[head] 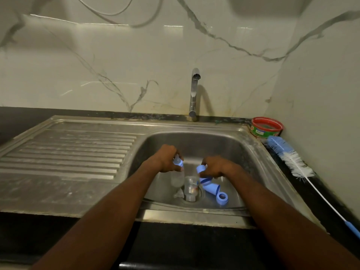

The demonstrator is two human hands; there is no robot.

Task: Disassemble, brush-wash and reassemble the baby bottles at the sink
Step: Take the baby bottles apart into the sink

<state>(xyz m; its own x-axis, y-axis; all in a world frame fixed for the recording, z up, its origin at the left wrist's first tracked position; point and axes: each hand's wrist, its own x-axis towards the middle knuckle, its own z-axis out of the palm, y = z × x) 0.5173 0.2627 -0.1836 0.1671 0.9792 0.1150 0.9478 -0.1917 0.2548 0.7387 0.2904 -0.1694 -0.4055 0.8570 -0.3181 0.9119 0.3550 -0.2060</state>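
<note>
Both my hands are down in the steel sink basin (196,142). My left hand (167,158) grips the blue collar and teat (178,162) at the top of a clear bottle (177,179) that hangs below it. My right hand (215,166) holds a blue ring (201,169). On the basin floor lie a second clear bottle (190,189) over the drain, a clear teat (178,194), a blue cap (211,189) and another blue ring (222,198).
The tap (194,94) stands behind the basin with no water running. A ribbed draining board (68,152) lies to the left. On the dark counter at right are a red-rimmed soap tub (266,127) and a long blue-and-white bottle brush (292,162).
</note>
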